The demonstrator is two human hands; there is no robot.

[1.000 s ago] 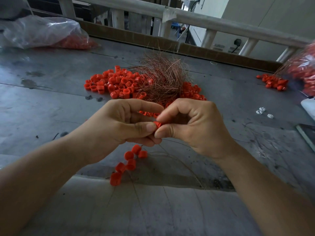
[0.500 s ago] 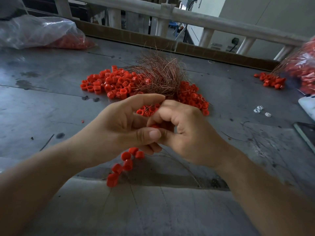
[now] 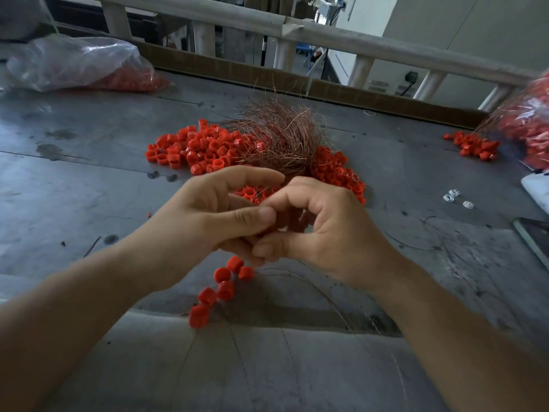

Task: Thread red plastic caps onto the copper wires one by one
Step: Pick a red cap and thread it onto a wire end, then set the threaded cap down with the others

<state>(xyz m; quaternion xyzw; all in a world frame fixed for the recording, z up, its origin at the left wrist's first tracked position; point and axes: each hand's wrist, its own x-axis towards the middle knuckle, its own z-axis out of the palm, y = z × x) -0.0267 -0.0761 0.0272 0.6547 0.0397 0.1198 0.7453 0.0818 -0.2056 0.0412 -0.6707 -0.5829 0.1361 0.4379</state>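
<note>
From my remote seat I see both hands meet over the dull, scuffed grey metal table [image 3: 89,179]. The left hand [image 3: 219,215] is curled, thumb pressed flat against its fingers; the right hand [image 3: 332,230] bends index and thumb into a loop. Their fingertips pinch a red cap [image 3: 269,231], of which I make out only a sliver. Below them six strung caps [image 3: 225,289], smooth short cylinders, hang in a crooked chain on a wire [image 3: 312,281], hair-thin, that arcs towards me. Just beyond the knuckles lies a flat pile of loose caps [image 3: 202,147], glossy hollow rings, with the copper wires [image 3: 279,138] bristling on it as a frizzy nest. A crinkled clear plastic bag [image 3: 77,63] of red parts slumps far left; a smaller heap [image 3: 475,145] sits far right
</note>
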